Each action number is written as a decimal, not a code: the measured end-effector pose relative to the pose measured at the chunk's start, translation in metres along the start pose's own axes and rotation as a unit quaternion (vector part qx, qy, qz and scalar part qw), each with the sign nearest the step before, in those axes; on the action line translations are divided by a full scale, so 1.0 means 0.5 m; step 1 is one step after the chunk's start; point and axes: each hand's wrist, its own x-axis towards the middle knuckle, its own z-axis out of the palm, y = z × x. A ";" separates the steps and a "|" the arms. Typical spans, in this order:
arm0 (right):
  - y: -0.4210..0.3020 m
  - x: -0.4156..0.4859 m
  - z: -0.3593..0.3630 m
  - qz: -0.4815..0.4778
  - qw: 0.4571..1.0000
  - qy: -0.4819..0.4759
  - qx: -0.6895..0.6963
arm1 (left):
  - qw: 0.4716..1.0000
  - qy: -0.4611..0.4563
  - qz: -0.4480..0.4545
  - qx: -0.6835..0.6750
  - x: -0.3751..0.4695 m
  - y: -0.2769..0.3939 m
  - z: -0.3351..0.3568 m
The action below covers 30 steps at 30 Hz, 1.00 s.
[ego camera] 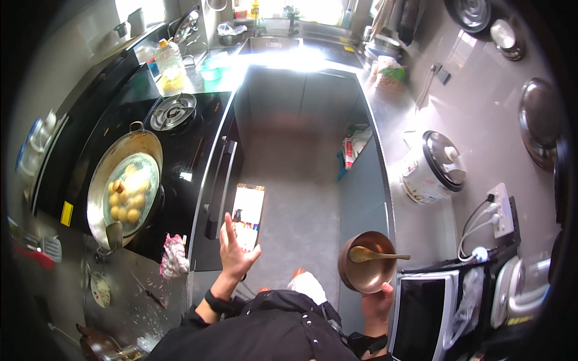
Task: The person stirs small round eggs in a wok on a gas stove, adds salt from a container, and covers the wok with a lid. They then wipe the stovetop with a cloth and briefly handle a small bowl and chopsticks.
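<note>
My left hand holds a smartphone with a bright, lit screen. Its thumb and one finger show beside the phone; the other fingers are hidden behind it. In my right hand is a copper-coloured metal bowl, gripped at its near rim. A wooden spoon lies in the bowl, its handle reaching past the right rim. On the hob at left stands a wok with several round yellowish balls in cloudy liquid. A metal turner rests at the wok's near side.
A gas burner lies beyond the wok. A crumpled cloth sits at the hob's near edge, and a knife on the left counter. On the right are a rice cooker, power strip and microwave oven. The sink is ahead.
</note>
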 end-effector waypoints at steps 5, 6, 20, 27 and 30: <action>-0.043 0.248 0.012 0.003 1.000 -0.012 0.003 | 0.998 0.053 0.038 0.021 0.268 0.030 0.128; -0.060 0.314 0.025 0.013 0.999 -0.034 -0.008 | 0.996 0.069 0.036 0.032 0.318 0.045 0.153; -0.104 1.085 0.231 0.077 0.990 -0.107 -0.050 | 0.986 0.141 -0.009 0.084 0.909 0.029 0.418; -0.075 1.366 0.337 0.054 0.995 -0.075 -0.025 | 0.987 0.128 -0.041 0.087 1.248 -0.068 0.511; -0.073 1.482 0.394 0.056 0.997 -0.051 -0.022 | 0.985 0.124 -0.071 0.098 1.386 -0.110 0.539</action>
